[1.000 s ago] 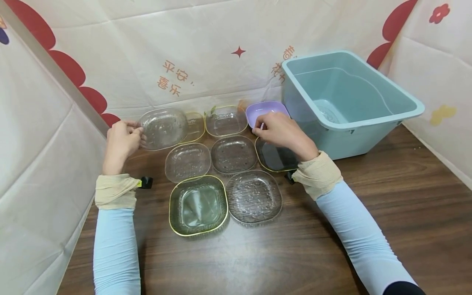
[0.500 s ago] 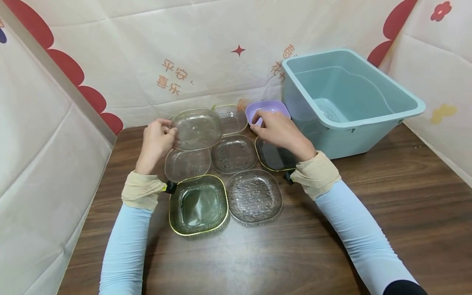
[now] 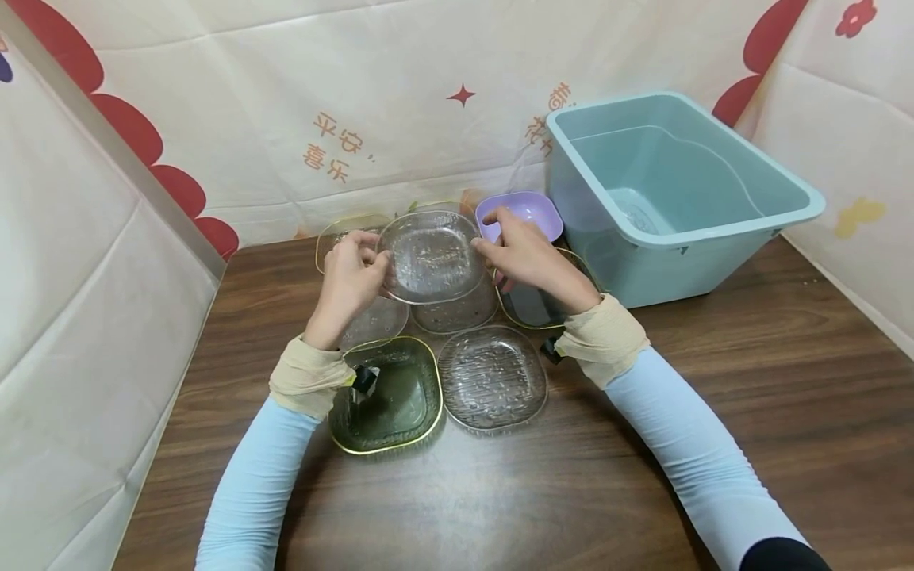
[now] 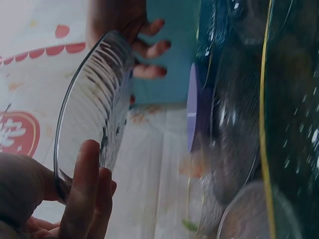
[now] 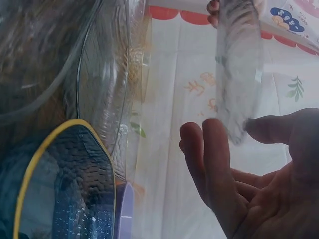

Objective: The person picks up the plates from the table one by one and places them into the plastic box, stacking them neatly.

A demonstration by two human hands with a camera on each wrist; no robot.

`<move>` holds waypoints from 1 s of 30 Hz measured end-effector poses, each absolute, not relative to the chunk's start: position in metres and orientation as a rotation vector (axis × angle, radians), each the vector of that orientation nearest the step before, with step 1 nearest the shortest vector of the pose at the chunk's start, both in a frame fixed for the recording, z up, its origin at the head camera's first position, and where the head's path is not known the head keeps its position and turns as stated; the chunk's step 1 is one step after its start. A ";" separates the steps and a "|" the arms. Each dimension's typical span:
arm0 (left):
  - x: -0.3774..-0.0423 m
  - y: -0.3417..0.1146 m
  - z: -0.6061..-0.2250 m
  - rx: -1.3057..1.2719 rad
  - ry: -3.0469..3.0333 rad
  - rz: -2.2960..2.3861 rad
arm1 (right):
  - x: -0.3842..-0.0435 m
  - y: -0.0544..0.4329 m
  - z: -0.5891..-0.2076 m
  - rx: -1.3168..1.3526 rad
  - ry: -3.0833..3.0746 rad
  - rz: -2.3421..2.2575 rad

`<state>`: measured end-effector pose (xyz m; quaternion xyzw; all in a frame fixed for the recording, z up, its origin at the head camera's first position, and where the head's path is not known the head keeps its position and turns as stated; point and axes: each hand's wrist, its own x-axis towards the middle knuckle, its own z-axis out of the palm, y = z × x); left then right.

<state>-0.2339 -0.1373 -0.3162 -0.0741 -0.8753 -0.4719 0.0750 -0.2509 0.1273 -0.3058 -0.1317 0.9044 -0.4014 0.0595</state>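
Note:
My left hand (image 3: 350,277) pinches the left rim of a clear ribbed plastic plate (image 3: 434,258), held tilted above other dishes. In the left wrist view its thumb and fingers (image 4: 85,184) lie on either side of the rim. My right hand (image 3: 527,258) is at the plate's right edge. In the right wrist view the plate's end lies between the thumb and the spread fingers (image 5: 217,149); whether they touch it is unclear. Below are a grey clear plate (image 3: 457,313), partly hidden, and a dark gold-rimmed dish (image 3: 524,305).
A purple dish (image 3: 531,208) stands behind my right hand, beside a large blue-green tub (image 3: 614,262). Nearer are a green gold-rimmed dish (image 3: 400,404) and a ribbed clear plate (image 3: 493,381). More clear dishes lie behind the held plate. Printed cloth (image 3: 414,103) hangs at the back.
My left hand has carried the clear plate rightward from the far left to the middle, up to the right hand. The right hand has shifted slightly and spread its fingers at the plate's edge.

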 end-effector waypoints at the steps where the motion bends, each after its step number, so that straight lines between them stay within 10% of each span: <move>1: -0.233 -0.134 -0.317 -0.225 -2.617 -1.430 | -0.250 0.127 -0.306 -0.396 2.729 -1.229; 30: -0.222 -0.115 -0.323 -0.314 -2.488 -1.703 | -0.257 0.130 -0.307 -0.382 2.330 -1.832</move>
